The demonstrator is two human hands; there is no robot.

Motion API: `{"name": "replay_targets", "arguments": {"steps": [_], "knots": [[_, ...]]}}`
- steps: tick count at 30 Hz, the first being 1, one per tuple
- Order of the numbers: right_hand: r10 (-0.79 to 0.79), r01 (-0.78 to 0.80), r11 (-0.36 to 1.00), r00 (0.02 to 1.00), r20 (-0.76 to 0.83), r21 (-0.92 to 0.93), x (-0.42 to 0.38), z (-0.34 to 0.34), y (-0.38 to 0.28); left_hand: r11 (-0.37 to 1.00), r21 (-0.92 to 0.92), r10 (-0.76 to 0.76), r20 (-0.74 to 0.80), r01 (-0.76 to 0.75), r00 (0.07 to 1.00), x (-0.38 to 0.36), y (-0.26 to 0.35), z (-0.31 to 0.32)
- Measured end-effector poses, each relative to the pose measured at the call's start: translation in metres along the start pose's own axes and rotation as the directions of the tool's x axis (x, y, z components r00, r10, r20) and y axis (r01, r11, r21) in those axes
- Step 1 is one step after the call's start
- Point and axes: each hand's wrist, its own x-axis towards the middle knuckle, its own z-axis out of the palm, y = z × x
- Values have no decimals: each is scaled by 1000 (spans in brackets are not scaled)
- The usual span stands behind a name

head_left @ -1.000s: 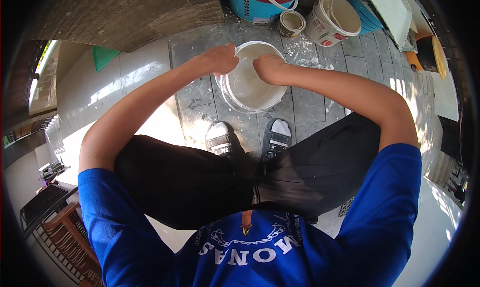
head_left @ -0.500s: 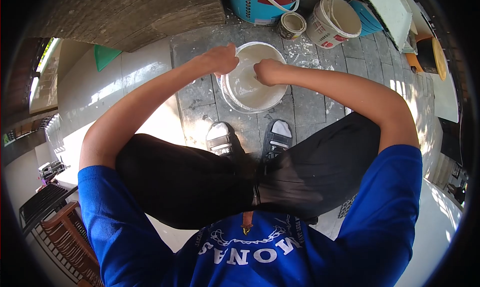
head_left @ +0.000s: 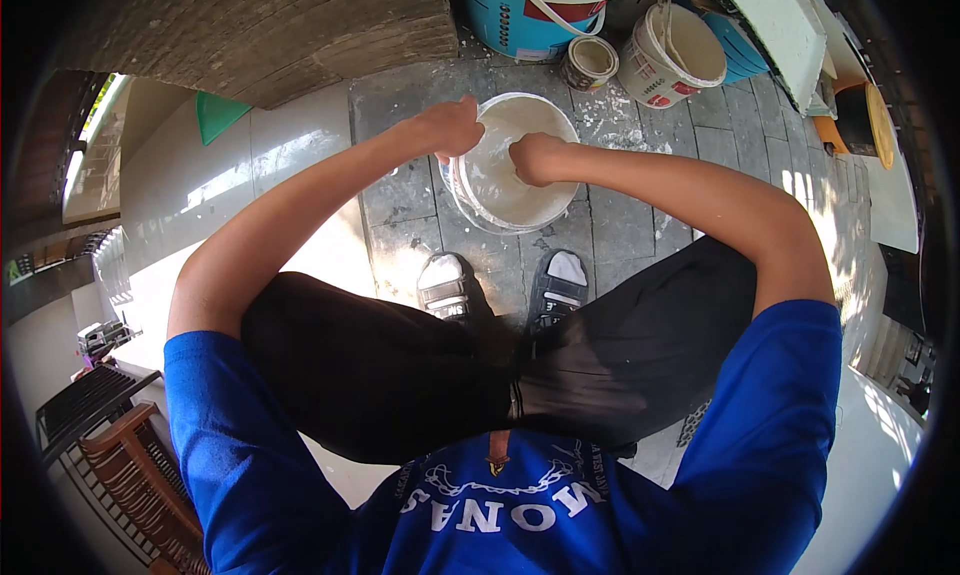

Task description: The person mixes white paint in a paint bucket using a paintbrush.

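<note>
White round plastic bucket point(head_left: 490, 187) sits on grey floor tiles point(head_left: 622, 225), between both hands. Left hand point(head_left: 455, 127) clamped on bucket's left rim; right hand point(head_left: 541, 160) curled in over its mouth, can't tell what's gripped. Small round paint-smeared can point(head_left: 591, 57) beyond bucket.

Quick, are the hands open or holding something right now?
Left hand: closed on the rim of the white bucket.
Right hand: closed; whether it holds anything can't be told.
</note>
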Motion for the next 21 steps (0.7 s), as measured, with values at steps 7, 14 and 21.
{"name": "replay_targets", "arguments": {"steps": [7,14,21], "knots": [[11,-11,1000,998,69,-1,3,-1,-12,999,-25,-32,39,33,999,-5,4,-4],[17,-15,996,1000,-23,87,5,-2,-11,1000,11,4,6,-4,1000,-2,4,-3],[11,-11,1000,998,-54,1,-3,-12,2,996,-75,-48,51,52,998,-10,6,-2]]}}
